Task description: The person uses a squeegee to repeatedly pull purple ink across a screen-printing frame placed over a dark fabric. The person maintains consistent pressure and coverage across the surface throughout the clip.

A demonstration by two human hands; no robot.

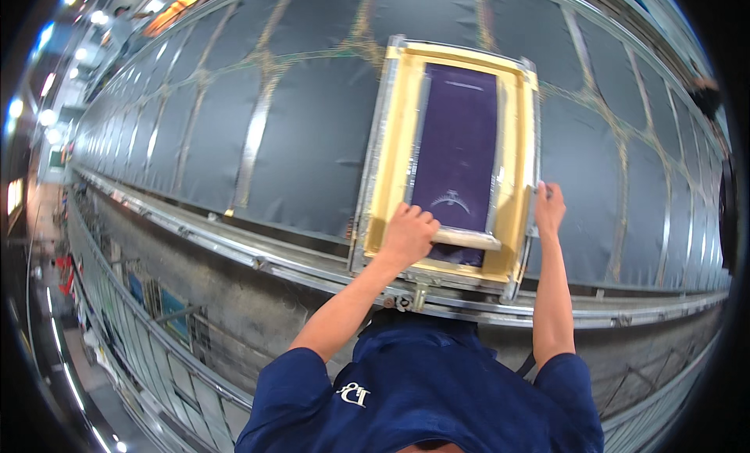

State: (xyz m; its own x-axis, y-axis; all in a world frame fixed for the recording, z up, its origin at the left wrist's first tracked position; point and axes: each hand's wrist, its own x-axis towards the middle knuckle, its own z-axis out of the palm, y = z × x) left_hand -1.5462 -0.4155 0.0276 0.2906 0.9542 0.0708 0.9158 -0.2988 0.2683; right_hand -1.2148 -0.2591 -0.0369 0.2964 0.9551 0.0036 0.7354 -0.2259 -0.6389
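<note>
A screen-printing frame (513, 132) with yellow tape round its inside and metal edges lies on the long dark table. Its dark purple mesh panel (457, 132) carries a small pale arc-shaped mark near the lower end. Across the near part of the mesh lies a squeegee (470, 239) with a pale bar-like handle. My left hand (410, 236) is closed round the left end of that handle. At the frame's right metal edge, my right hand (550, 209) has its fingers curled against the rim. Part of the squeegee is hidden under my left hand.
The long table (312, 140) bears dark fabric panels parted by pale and yellowish strips. A metal rail (258, 261) runs along its near edge, close to my body. Beyond a lower gap on the left stands a railing (168, 351). Another person (123, 31) is far off at upper left.
</note>
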